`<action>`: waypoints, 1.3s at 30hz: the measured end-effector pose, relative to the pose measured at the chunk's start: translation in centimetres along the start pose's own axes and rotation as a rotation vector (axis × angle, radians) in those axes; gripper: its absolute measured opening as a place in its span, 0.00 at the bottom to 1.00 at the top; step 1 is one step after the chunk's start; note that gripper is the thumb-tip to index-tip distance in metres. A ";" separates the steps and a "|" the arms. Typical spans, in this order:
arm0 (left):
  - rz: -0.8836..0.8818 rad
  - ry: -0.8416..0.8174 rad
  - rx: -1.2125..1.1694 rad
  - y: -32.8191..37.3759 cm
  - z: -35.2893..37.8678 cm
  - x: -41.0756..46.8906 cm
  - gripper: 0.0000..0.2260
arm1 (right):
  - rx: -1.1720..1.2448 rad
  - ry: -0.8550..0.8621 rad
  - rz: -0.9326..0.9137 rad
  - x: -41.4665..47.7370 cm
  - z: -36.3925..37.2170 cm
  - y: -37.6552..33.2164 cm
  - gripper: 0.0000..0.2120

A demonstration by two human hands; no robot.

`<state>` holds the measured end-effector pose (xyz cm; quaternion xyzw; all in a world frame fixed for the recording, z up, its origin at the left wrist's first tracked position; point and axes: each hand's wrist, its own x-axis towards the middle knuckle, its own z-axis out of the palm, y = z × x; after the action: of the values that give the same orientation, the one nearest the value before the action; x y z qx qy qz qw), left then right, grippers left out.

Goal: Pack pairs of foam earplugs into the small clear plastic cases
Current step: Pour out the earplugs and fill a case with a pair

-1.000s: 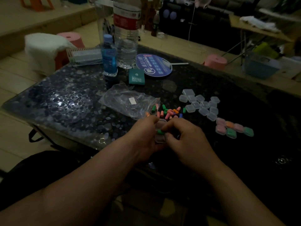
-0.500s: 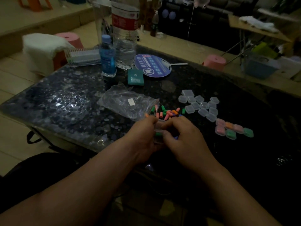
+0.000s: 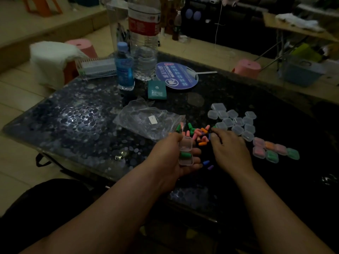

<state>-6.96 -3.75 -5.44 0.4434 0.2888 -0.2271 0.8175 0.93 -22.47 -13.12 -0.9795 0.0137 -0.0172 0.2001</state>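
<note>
My left hand holds an open clear case, lid up, with one green earplug lying in its lower half. My right hand hovers palm down at the right edge of the loose earplug pile, fingers spread over it, nothing visibly held. Several empty clear cases lie in a cluster beyond my right hand. Several filled cases with pink, orange and green plugs sit to the right. A blue earplug and a purple earplug lie near my left fingers.
A crumpled clear plastic bag lies left of the pile. Behind stand a small blue bottle, a large water bottle, a teal packet and a round blue fan. The dark glass table ends close to my body.
My right hand left the case and moved right and forward to the earplug pile. The left hand keeps the case, which now shows open with a green plug inside.
</note>
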 end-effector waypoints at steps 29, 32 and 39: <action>0.028 -0.085 0.038 -1.1 3.2 -1.4 0.20 | 0.242 0.152 0.061 -4.3 -5.4 2.6 0.06; 0.026 -0.096 0.022 -1.1 3.3 -1.0 0.20 | 0.233 0.128 -0.002 -5.4 -6.3 2.9 0.05; 0.019 -0.125 0.037 -1.6 4.4 0.1 0.17 | 0.332 0.068 -0.071 -8.7 -8.2 1.8 0.02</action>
<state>-6.70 -8.37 -4.51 0.4460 0.2287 -0.2522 0.8278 -8.08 -27.00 -6.56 -0.9317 -0.0173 -0.0593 0.3579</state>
